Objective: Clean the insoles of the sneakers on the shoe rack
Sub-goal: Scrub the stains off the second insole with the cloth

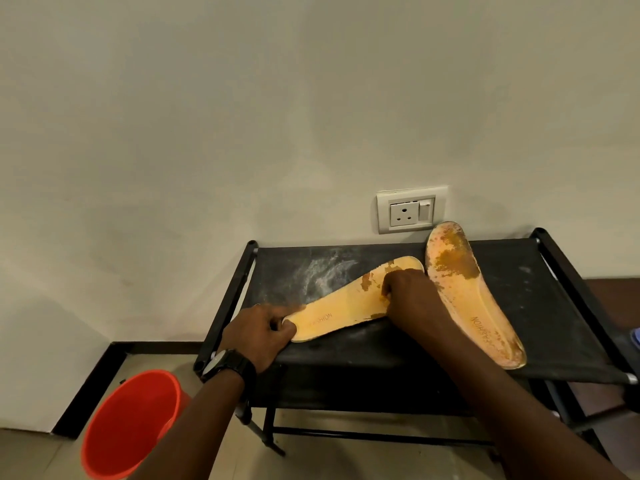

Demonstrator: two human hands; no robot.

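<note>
Head view: two yellow insoles lie on the black shoe rack [519,292]. The left hand [258,336] pinches the heel of the near insole [341,311]; the right hand [410,294] presses closed on its stained front. The second insole [467,296] lies just right. An orange bucket [131,424] stands below left.

You are seeing "FASHION" printed on the heel end of the left insole [341,308], and the same word on the right insole [478,299].
</note>
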